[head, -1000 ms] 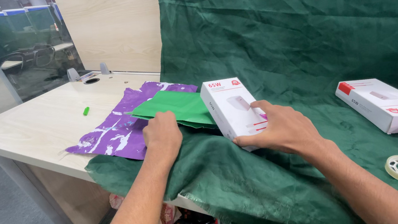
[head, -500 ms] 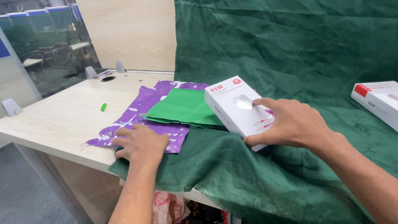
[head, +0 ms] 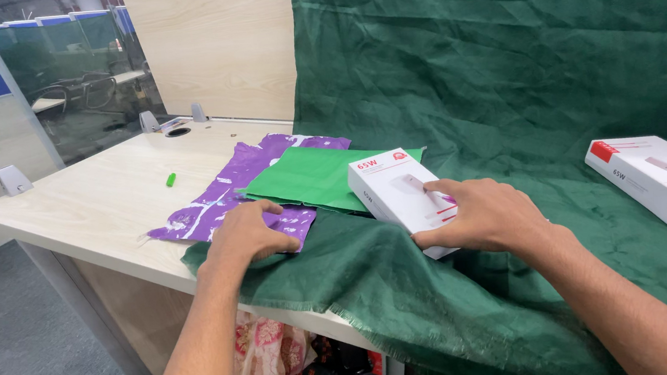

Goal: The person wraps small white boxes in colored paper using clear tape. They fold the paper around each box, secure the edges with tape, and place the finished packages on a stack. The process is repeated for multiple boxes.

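Right now my left hand lies flat and open on the purple mailer bag at centre frame; my right hand grips the white box beside it; near the counter's edge, it could slide off.

A pale wooden desk stood at the left, with a round cable hole near its far edge. A wrinkled dark green cloth hung as a backdrop on the right and draped over the desk's near edge. Behind the desk rose a light wood panel. At far left, glass partitions showed office chairs beyond. Grey carpet covered the floor.
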